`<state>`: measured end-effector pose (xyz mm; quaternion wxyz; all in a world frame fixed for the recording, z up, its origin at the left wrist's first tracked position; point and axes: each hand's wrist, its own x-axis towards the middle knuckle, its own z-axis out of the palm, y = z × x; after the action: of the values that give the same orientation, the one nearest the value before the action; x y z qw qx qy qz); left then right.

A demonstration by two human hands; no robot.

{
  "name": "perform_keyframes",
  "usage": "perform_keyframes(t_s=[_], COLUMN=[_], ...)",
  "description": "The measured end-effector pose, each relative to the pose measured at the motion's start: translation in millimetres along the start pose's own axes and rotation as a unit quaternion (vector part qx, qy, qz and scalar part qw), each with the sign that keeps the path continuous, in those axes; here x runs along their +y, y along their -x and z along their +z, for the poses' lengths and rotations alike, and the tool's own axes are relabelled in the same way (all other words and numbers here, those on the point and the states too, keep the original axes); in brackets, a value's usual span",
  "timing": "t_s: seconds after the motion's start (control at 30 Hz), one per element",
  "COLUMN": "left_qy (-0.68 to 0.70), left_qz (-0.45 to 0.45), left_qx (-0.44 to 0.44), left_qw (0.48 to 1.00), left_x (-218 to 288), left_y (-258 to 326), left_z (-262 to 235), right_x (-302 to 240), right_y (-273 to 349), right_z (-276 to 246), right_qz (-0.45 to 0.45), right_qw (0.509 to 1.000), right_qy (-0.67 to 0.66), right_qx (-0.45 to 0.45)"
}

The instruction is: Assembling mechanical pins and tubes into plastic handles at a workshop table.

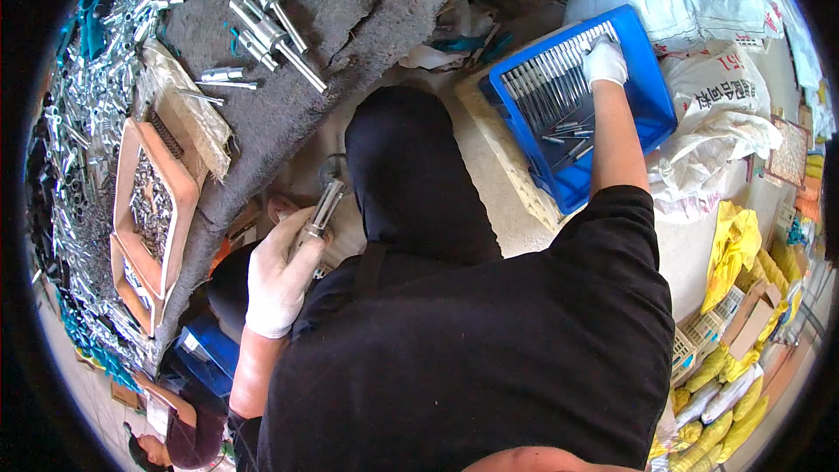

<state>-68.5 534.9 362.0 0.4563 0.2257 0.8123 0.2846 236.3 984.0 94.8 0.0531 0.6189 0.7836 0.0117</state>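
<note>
My left hand (280,273), in a white glove, is closed around a shiny slotted metal sleeve (326,208). The sleeve points up and away from the hand, beside my black-clad leg. Reaching out to the right, my right hand (605,64), also gloved in white, is down inside a blue plastic crate (651,79). Its curled fingers touch the right end of a row of metal rods (546,79) lying side by side. What the fingertips grip there is hidden. A few loose rods (572,133) lie lower in the crate.
A worktable covered in dark grey cloth (350,0) bears several slotted metal sleeves with rods (266,31), a heap of metal parts (87,149) and a tan divided box (157,210) of small pieces. White sacks (717,96) and yellow bags (734,245) line the right. Another person (188,428) is at lower left.
</note>
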Motion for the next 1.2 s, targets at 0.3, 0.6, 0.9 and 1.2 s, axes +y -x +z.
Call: perform_keyframes(t_s=[0.3, 0.6, 0.9, 1.2], left_qy=[0.079, 0.264, 0.375, 0.414], left_qz=[-0.046, -0.021, 0.020, 0.105], left_qx=[-0.070, -0.116, -0.158, -0.095], left_qw=[0.993, 0.957, 0.913, 0.899], left_x=[-8.3, -16.9, -18.0, -42.3], left_y=[-9.4, 0.1, 7.2, 49.5], left_z=[2.1, 6.3, 14.6, -6.3], right_x=[-7.1, 9.0, -146.5, -252.0], right_y=[-11.2, 42.1, 209.3, 312.6], right_z=[-15.9, -103.3, -235.0, -251.6], right_qz=[0.001, 0.040, -0.178, -0.218], right_qw=[0.994, 0.697, 0.515, 0.523], right_qy=[-0.032, -0.695, -0.795, -0.722], right_qx=[-0.106, -0.171, -0.265, -0.397])
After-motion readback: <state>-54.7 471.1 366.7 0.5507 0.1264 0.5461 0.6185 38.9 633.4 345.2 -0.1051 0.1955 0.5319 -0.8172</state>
